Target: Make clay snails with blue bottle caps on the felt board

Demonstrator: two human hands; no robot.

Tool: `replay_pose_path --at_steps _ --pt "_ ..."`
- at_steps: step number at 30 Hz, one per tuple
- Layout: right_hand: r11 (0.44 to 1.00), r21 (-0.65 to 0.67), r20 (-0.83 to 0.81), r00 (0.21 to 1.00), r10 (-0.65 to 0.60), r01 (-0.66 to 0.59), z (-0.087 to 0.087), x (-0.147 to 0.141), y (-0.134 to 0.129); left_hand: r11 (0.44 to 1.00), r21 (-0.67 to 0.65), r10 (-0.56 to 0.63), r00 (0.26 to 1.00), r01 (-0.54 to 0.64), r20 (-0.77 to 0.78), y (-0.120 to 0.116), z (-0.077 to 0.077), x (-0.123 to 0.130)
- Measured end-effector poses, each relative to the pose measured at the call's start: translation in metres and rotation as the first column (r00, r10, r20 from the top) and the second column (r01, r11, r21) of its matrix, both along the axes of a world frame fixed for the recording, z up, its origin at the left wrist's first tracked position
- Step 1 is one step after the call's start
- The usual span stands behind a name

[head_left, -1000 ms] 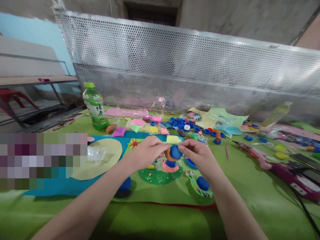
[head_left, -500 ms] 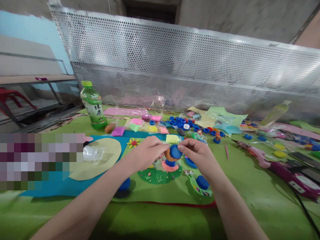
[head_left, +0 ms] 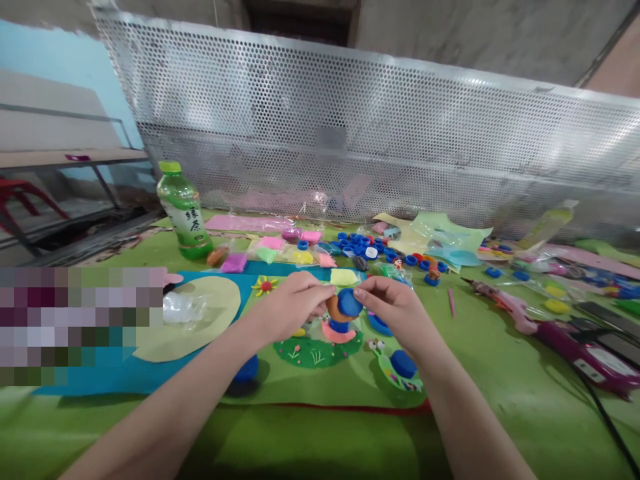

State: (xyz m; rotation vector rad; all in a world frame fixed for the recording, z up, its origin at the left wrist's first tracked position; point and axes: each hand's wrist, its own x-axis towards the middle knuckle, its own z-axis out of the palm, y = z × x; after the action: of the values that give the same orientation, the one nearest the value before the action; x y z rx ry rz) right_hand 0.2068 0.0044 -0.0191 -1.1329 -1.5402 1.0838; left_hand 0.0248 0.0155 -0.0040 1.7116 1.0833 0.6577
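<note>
Between my two hands is a blue bottle cap [head_left: 350, 302] with orange clay [head_left: 334, 309] along its edge. My left hand [head_left: 296, 303] is closed, its fingertips pinching the orange side. From the other side, my right hand [head_left: 393, 303] pinches the cap's blue rim between thumb and fingers. Just below lies a pink clay snail [head_left: 340, 332] with a blue cap for its shell, on a light green sheet [head_left: 300, 390] bearing a dark green clay patch [head_left: 315, 352]. A green clay snail [head_left: 393, 373] lies nearer my right forearm. My left fingers are partly hidden.
A green tea bottle [head_left: 186, 213] stands at the back left. Many blue caps [head_left: 357, 243] and bagged clay [head_left: 235, 262] lie beyond the sheet. On the right rests a purple glue gun [head_left: 585, 353] with a cord. A perforated metal panel [head_left: 350, 133] closes off the back.
The view has shifted slightly. Both hands keep their hold on the blue cap with the orange clay, with hardly any visible movement.
</note>
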Motion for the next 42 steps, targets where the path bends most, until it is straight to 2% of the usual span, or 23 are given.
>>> replay_pose_path --at_steps 5,10,12,15,18,34,42 --pt "1.0 0.006 -0.001 1.0 -0.02 0.02 -0.002 0.001 0.002 0.999 0.04 0.001 1.0 -0.001 -0.001 -0.001 0.003 -0.002" --pt "0.999 -0.004 -0.035 0.998 -0.043 0.043 -0.006 0.002 0.006 0.98 0.189 0.073 0.997 -0.066 -0.027 -0.002 0.008 -0.003" --pt "0.999 -0.015 -0.052 0.998 -0.036 0.035 -0.006 0.003 0.007 0.976 0.214 0.049 0.997 -0.034 -0.066 -0.004 0.008 -0.002" --pt "0.999 -0.018 -0.07 0.997 -0.038 0.037 -0.006 0.003 0.007 0.981 0.183 -0.029 0.985 0.06 -0.172 -0.006 0.008 0.0" --pt "0.999 -0.009 -0.095 0.995 -0.036 0.036 -0.007 0.004 0.007 0.98 0.169 -0.056 0.967 0.1 -0.247 -0.007 0.009 0.0" --pt "1.0 -0.008 -0.169 0.985 -0.031 0.03 -0.005 0.003 0.007 0.9 0.422 -0.002 0.968 0.11 -0.249 -0.006 0.012 0.001" --pt "1.0 -0.011 -0.177 0.984 -0.026 0.025 -0.004 0.003 0.007 0.883 0.454 0.011 0.961 0.12 -0.276 -0.003 0.01 0.004"
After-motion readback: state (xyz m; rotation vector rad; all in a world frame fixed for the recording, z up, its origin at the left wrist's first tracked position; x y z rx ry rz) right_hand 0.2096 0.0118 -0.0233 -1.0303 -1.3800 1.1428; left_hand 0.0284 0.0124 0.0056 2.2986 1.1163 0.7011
